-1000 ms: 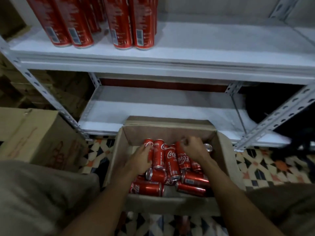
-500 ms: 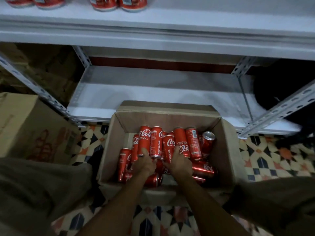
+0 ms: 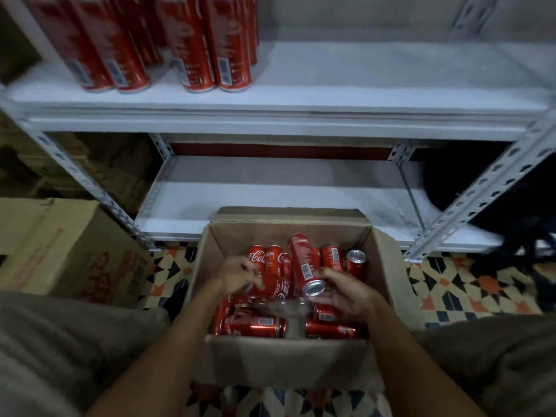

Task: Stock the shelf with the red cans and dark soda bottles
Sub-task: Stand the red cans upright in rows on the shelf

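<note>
An open cardboard box (image 3: 382, 266) on the floor holds several slim red cans (image 3: 252, 325), most lying flat. My right hand (image 3: 346, 291) grips one red can (image 3: 304, 261) near its silver top and tilts it up out of the pile. My left hand (image 3: 240, 273) curls its fingers round another red can (image 3: 275, 285) lying in the box. Several red cans (image 3: 231, 52) stand upright at the left of the white upper shelf (image 3: 361, 82). No dark soda bottles are in view.
The white lower shelf (image 3: 270, 188) sits just behind the box. A closed cardboard box (image 3: 60, 245) stands at the left on the patterned tile floor (image 3: 451, 284). Perforated metal shelf posts (image 3: 481, 194) run diagonally at both sides. My knees flank the box.
Both hands moved apart in the box. My right hand lifted one can so it tilts upward, and my left hand closed on another can. The view tipped back up toward the upper shelf.
</note>
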